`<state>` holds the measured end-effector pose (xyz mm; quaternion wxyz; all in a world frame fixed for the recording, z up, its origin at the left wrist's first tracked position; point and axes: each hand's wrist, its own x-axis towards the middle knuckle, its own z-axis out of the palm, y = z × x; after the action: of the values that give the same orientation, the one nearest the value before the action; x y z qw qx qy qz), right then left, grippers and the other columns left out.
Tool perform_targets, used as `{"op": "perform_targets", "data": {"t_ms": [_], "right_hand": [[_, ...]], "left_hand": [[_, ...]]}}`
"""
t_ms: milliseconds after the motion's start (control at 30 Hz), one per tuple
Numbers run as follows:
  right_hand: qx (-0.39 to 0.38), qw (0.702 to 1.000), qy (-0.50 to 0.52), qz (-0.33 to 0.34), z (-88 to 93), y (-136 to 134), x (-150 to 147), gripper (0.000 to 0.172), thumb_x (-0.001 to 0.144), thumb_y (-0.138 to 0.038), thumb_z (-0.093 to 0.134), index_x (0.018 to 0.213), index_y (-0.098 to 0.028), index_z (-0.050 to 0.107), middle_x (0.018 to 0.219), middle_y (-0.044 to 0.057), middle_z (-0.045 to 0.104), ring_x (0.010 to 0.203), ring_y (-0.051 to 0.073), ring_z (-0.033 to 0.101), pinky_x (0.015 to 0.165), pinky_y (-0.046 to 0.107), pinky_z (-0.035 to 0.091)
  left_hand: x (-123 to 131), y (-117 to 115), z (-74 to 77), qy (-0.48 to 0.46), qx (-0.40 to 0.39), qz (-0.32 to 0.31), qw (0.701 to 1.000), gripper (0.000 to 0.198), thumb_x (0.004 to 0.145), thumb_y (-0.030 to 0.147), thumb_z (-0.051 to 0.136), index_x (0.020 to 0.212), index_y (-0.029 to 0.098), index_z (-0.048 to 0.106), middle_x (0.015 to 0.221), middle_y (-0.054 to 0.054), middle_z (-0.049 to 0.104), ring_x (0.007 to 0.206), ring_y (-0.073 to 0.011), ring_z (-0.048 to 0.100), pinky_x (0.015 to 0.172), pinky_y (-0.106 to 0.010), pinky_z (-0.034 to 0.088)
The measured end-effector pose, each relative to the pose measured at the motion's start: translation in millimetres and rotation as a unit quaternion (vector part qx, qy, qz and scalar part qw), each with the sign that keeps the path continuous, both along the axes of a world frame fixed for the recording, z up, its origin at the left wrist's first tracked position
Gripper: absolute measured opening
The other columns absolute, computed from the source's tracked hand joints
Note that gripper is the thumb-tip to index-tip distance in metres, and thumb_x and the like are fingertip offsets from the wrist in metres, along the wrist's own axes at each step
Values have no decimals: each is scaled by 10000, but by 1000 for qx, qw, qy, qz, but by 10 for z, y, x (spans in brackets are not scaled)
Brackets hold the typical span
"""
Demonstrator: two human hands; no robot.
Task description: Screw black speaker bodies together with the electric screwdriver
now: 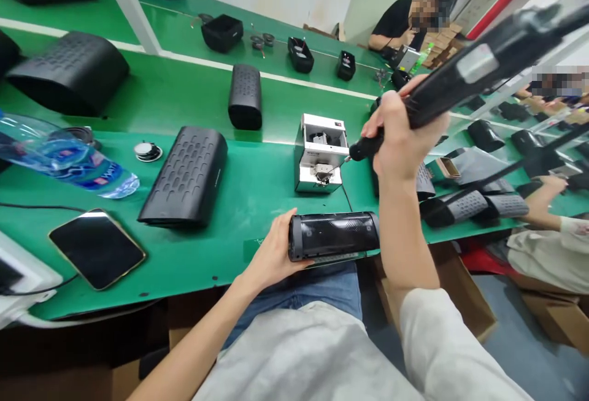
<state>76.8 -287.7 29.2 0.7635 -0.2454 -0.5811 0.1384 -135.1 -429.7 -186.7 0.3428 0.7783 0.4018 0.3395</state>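
Note:
My left hand (271, 252) grips the left end of a black speaker (335, 234), which lies on its side at the table's front edge with its glossy panel up. In my right hand (401, 134) is a black electric screwdriver (453, 82), tilted, its body rising to the upper right. The bit points down and left to the front of a small white screw feeder (306, 177) beyond the speaker. Whether a screw sits on the bit is too small to tell.
A perforated black speaker shell (184, 174), a phone (97, 249) and a water bottle (69, 156) stand or lie to the left. Another shell (245, 95) is behind, on the green line. Co-workers sit at the far side and right. A cardboard box (460, 284) is below.

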Motion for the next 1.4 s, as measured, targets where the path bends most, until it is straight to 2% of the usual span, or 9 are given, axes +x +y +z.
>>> {"op": "perform_targets", "data": {"t_ms": [133, 267, 433, 633, 733, 800, 1067, 1267, 1400], "right_hand": [[-3, 999, -37, -11, -197, 239, 1, 455, 976, -674, 833, 1016, -282, 606, 602, -112, 451, 398, 103, 489, 437, 269, 413], [-16, 995, -86, -48, -311, 337, 48, 484, 1012, -764, 719, 1111, -314, 570, 657, -95, 479, 447, 114, 546, 498, 296, 444], [-34, 994, -84, -58, -268, 310, 12, 442, 1057, -722, 691, 1099, -314, 527, 650, -102, 478, 420, 94, 457, 449, 296, 398], [-85, 994, -60, -22, -223, 220, -48, 481, 966, -669, 833, 1038, -315, 515, 651, -114, 492, 422, 99, 371, 439, 330, 365], [-113, 991, -65, -25, -223, 133, -21, 481, 960, -683, 828, 1045, -326, 518, 629, -113, 460, 448, 116, 359, 472, 337, 369], [-91, 995, -42, -30, -172, 19, 23, 457, 949, -669, 844, 1026, -322, 557, 605, -111, 424, 423, 117, 336, 438, 339, 334], [-110, 991, -57, -51, 231, -653, 393, 218, 936, -395, 906, 938, -332, 697, 589, -66, 374, 417, 134, 359, 383, 323, 340], [-96, 991, -73, -57, 232, -789, 501, 258, 951, -456, 918, 888, -336, 699, 580, -59, 354, 391, 120, 356, 352, 291, 303], [-122, 990, -62, -38, 236, -819, 412, 186, 938, -326, 859, 885, -331, 681, 581, -60, 378, 395, 132, 355, 354, 307, 345]], "left_hand": [[6, 8, 6, 6, 2, 4, 1000, 1262, 803, 331, 988, 1753, 307, 158, 1642, -218, 489, 1554, -459, 537, 1257, -681, 511], [0, 11, 17, 12, 5, 1, 1000, 1280, 809, 341, 989, 1757, 311, 130, 1641, -221, 480, 1547, -457, 537, 1253, -680, 515], [-6, 9, 20, 15, -1, 0, 1000, 1271, 822, 362, 982, 1764, 316, 130, 1630, -213, 487, 1533, -452, 551, 1242, -673, 528], [-4, 18, 39, 10, 2, 1, 1000, 1251, 829, 377, 976, 1768, 303, 152, 1626, -208, 499, 1529, -450, 555, 1244, -653, 528], [-5, 21, 43, 14, -3, 0, 1000, 1249, 836, 391, 973, 1768, 300, 146, 1619, -210, 497, 1521, -448, 556, 1237, -652, 532], [-5, 23, 39, 14, -3, -1, 1000, 1248, 835, 385, 971, 1766, 298, 145, 1605, -209, 504, 1505, -442, 566, 1228, -651, 538], [-9, 32, -12, 14, 21, -2, 1000, 1206, 862, 411, 949, 1760, 280, 155, 1578, -205, 529, 1486, -437, 574, 1225, -661, 539], [-10, 30, -11, 12, 18, 4, 1000, 1178, 868, 445, 944, 1756, 281, 187, 1575, -197, 551, 1489, -435, 580, 1230, -640, 545], [-10, 25, 1, 15, 13, 4, 1000, 1166, 877, 438, 936, 1754, 278, 183, 1583, -198, 550, 1493, -431, 580, 1242, -640, 536]]}}
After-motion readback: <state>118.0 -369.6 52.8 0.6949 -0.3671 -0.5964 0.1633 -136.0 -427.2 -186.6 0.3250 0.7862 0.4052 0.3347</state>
